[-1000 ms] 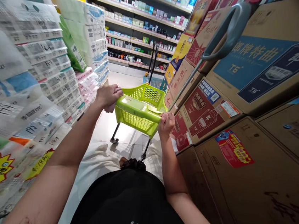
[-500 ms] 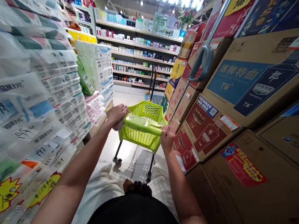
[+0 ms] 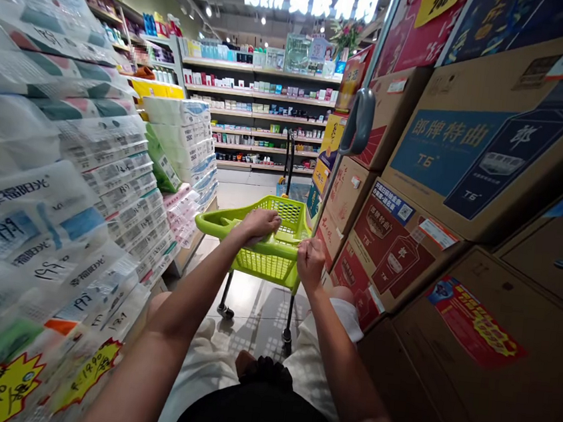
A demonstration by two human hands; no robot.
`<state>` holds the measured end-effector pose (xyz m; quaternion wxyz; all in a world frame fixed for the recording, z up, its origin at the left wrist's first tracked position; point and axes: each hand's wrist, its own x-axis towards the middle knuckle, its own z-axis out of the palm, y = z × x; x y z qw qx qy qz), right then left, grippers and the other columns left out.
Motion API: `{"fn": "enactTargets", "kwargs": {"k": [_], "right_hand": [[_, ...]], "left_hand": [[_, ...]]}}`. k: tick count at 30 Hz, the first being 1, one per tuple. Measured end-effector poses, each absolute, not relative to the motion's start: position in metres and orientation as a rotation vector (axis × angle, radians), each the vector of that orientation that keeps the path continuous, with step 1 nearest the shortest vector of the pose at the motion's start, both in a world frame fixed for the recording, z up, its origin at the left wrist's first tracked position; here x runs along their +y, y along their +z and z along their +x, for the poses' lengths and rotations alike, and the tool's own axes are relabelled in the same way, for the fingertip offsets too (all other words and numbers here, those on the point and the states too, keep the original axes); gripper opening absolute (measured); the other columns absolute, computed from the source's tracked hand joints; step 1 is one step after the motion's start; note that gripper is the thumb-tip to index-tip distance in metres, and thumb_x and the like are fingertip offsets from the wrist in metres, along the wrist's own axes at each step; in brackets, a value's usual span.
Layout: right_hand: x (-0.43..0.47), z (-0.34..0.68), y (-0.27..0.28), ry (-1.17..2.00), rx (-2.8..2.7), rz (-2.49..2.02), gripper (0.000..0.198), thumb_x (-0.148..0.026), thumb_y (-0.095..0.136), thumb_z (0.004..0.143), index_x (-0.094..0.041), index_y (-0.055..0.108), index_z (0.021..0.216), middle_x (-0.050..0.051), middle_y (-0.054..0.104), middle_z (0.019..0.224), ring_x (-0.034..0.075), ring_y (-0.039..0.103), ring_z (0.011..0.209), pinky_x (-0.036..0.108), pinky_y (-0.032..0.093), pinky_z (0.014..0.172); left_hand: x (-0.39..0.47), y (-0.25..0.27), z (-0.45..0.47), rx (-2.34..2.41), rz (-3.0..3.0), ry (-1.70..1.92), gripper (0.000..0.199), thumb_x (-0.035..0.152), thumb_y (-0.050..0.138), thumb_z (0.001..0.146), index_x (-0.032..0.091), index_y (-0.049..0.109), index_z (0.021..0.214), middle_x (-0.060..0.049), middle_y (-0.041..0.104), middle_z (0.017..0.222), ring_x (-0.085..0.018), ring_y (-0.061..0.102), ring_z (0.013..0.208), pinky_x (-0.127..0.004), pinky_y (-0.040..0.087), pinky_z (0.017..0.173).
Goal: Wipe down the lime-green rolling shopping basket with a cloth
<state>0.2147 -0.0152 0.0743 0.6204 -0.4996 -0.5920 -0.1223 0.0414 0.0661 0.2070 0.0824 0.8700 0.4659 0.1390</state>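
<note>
A lime-green shopping cart (image 3: 266, 268) with a slatted plastic basket and dark legs on casters stands in front of me. My left hand (image 3: 260, 225) lies over the middle of its handle bar, fingers curled down on it. At the bar's right end my right hand (image 3: 310, 262) is closed round it in a fist. The left end of the handle is bare. Just beyond my right hand, a thin metal pole with a grey-blue loop (image 3: 358, 122) rises along the boxes; its lower end is hidden behind the cart and hand.
Stacked tissue packs (image 3: 114, 173) line my left, printed liquor cartons (image 3: 449, 148) my right. A hand truck with a black handle (image 3: 289, 161) stands ahead on the tiled floor. Cosmetics shelves (image 3: 258, 94) cross the far end. A person (image 3: 143, 65) is partly visible far left.
My left hand has moved right, from the handle's left end to its middle. The cart has turned slightly, its left handle end now showing. My right hand keeps its hold.
</note>
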Motion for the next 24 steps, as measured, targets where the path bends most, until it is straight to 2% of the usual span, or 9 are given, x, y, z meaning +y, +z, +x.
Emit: {"fn": "enactTargets", "kwargs": {"k": [6,14,24], "right_hand": [[-0.018,0.217,0.073,-0.300,-1.357,-1.124,0.033,-0.025,0.040,0.103,-0.023,0.052,0.072,0.004,0.061,0.080,0.020,0.056,0.082,0.035,0.045,0.081],[-0.023,0.213,0.077,-0.301,-1.364,-1.070,0.031,-0.023,0.043,0.102,-0.024,0.054,0.072,0.003,0.061,0.079,0.021,0.056,0.080,0.037,0.045,0.081],[-0.013,0.212,0.077,-0.279,-1.398,-0.998,0.026,-0.018,0.047,0.101,-0.025,0.058,0.078,0.004,0.063,0.080,0.022,0.058,0.081,0.039,0.047,0.079]], "left_hand": [[0.052,0.203,0.064,1.297,2.699,0.400,0.027,0.040,0.046,0.095,0.024,0.065,0.084,-0.008,0.077,0.093,-0.025,0.069,0.086,-0.032,0.046,0.072],[0.039,0.207,0.060,1.371,2.728,0.422,0.024,0.035,0.047,0.097,0.024,0.065,0.089,-0.011,0.076,0.098,-0.027,0.070,0.090,-0.034,0.047,0.074],[0.050,0.207,0.055,1.331,2.679,0.425,0.028,0.042,0.045,0.100,0.025,0.058,0.082,-0.007,0.072,0.090,-0.023,0.066,0.082,-0.033,0.042,0.069]]}}
